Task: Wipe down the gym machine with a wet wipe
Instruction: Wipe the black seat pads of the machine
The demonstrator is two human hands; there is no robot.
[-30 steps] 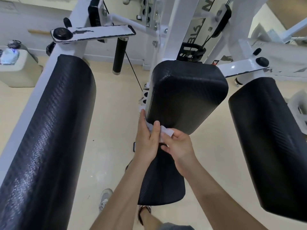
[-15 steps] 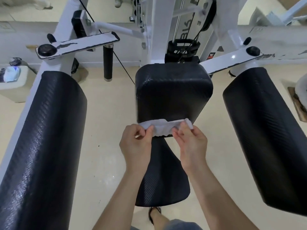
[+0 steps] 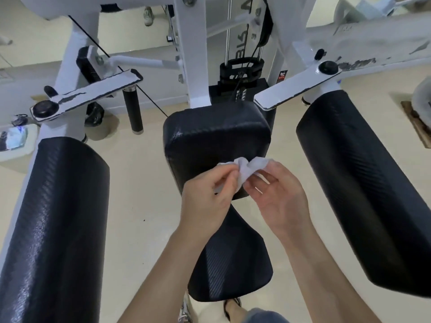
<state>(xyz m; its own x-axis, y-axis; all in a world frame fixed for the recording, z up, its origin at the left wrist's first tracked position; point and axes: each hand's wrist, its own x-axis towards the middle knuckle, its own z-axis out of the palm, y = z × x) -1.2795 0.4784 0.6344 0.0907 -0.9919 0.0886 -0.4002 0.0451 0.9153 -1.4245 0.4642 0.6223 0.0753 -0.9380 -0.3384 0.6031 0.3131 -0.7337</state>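
Well off to the left of the hands runs the left pad [image 3: 53, 229], black and glossy. The left hand [image 3: 205, 197] pinches one end of the wipe [image 3: 242, 170] between thumb and fingertips, and the right hand [image 3: 279, 194], palm turned up, pinches the other end. The wipe is crumpled between them, just in front of the back pad's [image 3: 217, 136] lower edge; I can't tell whether it touches. Under the wrists sits the seat [image 3: 233, 271], the machine's [image 3: 193, 54] white frame rises beyond the fingers, and out to the right lies the right pad [image 3: 363, 183].
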